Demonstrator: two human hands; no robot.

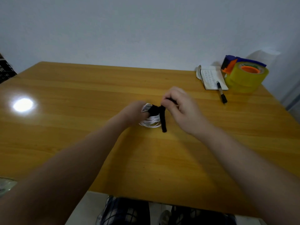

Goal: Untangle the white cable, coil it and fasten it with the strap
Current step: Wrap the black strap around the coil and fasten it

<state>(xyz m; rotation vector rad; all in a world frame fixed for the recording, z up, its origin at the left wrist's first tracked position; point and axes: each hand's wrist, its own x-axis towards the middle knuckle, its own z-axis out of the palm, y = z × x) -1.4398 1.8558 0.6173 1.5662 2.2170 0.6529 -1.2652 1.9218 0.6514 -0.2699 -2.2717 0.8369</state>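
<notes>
The white cable point(150, 121) is wound into a small coil above the middle of the wooden table point(81, 127). A black strap point(162, 117) wraps around the coil's top, and one loose end hangs down over its right side. My left hand point(134, 113) grips the coil from the left, its fingers mostly hidden behind the cable and strap. My right hand point(180, 108) pinches the upper end of the strap just right of the coil.
At the table's back right corner lie an open notebook point(211, 77), a black pen point(221, 92) and a yellow tape roll point(245, 77) in a blue and orange dispenser. A lamp glare shows at the left. My knees are below the near edge.
</notes>
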